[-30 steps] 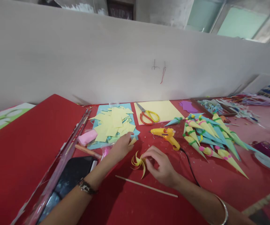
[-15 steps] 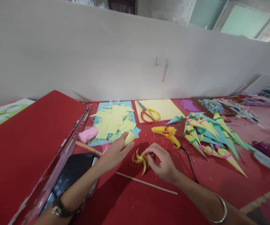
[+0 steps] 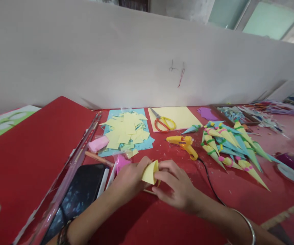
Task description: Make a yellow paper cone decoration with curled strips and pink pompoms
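My left hand [image 3: 134, 173] is closed round a small yellow paper cone [image 3: 149, 173], its wide mouth facing right. Fingers of my right hand [image 3: 179, 183] are bent at that mouth and grip its rim; the fingertips are partly hidden. Below them, a yellow sliver of the curled paper flower [image 3: 159, 183] shows, the rest being covered by the cone and my hands. A thin pale stick [image 3: 149, 192] lies mostly hidden beneath my hands. Beyond my right hand rests a yellow glue gun [image 3: 184, 142] with a black cord.
Cut yellow and blue paper pieces [image 3: 129, 129] are heaped at the back. Scissors [image 3: 163, 123] lie on a yellow sheet [image 3: 185, 117]. Decorated paper cones [image 3: 228, 143] are piled right. A phone [image 3: 84, 190] and a pink packet [image 3: 123, 162] lie left. A pale wall [image 3: 111, 61] stands behind.
My right hand has left the curled paper flower and come to the mouth of the cone. My left hand has moved right and nearer to me with the cone.
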The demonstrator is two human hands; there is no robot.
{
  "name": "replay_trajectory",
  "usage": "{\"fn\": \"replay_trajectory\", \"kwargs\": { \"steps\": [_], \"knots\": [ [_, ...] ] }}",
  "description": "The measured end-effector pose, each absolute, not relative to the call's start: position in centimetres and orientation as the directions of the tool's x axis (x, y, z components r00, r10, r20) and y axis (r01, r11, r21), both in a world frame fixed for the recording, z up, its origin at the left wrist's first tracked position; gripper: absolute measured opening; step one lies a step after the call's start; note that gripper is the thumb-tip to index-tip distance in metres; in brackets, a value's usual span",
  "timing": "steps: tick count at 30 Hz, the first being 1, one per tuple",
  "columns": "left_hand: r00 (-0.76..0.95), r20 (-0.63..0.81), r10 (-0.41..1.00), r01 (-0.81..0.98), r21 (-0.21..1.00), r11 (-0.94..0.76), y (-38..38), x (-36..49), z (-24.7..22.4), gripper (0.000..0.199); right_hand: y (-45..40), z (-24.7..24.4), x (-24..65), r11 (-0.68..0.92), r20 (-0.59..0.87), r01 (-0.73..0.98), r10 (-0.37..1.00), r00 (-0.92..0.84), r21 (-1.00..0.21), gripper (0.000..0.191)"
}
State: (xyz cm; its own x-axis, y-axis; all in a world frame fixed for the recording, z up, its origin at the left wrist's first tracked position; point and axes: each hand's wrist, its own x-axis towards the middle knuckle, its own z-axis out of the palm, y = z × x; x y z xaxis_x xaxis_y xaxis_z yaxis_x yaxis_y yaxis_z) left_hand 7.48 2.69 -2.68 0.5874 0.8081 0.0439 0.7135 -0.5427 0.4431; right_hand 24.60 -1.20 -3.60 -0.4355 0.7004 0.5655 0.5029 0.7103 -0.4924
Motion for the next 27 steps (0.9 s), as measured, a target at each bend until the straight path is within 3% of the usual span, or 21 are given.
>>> {"fn": "replay_trajectory", "kwargs": {
  "steps": [3,7,11,15,18,22,27],
  "knots": [
    [0.641,0.025,0.767,0.729,0.292,-0.619,2.5,7.6,-2.4,0.019,-1.3,-2.9,24.4,0.657,0.42,0.59,0.754,-0.505,-0.47,0.011],
    [0.713,-0.049,0.699,0.701,0.038,-0.712,2.2,7.7,-1.8,0.023,-1.2,-2.1,24.4,0.618,0.232,0.618,0.773,-0.59,-0.487,0.014],
    [0.762,-0.054,0.646,0.643,-0.061,-0.764,1.8,8.1,-1.3,0.026,-0.9,-1.5,24.3,0.657,0.17,0.543,0.705,-0.689,-0.523,0.013],
    [0.768,-0.041,0.639,0.638,-0.046,-0.769,1.4,8.2,-0.9,0.029,-0.9,-1.1,24.0,0.662,0.187,0.497,0.686,-0.703,-0.561,0.019],
    [0.76,-0.07,0.647,0.65,0.046,-0.759,1.3,8.0,-0.8,0.028,-0.9,-1.0,23.9,0.669,0.199,0.497,0.685,-0.701,-0.553,0.016],
    [0.745,-0.069,0.664,0.652,0.287,-0.702,1.1,7.2,-0.4,0.022,-0.9,-1.3,24.0,0.717,0.156,0.574,0.669,-0.727,-0.396,0.03],
    [0.748,-0.063,0.661,0.637,0.348,-0.688,1.1,6.7,0.2,0.009,-0.8,-1.3,24.0,0.749,0.113,0.614,0.652,-0.75,-0.249,0.033]
  ]
}}
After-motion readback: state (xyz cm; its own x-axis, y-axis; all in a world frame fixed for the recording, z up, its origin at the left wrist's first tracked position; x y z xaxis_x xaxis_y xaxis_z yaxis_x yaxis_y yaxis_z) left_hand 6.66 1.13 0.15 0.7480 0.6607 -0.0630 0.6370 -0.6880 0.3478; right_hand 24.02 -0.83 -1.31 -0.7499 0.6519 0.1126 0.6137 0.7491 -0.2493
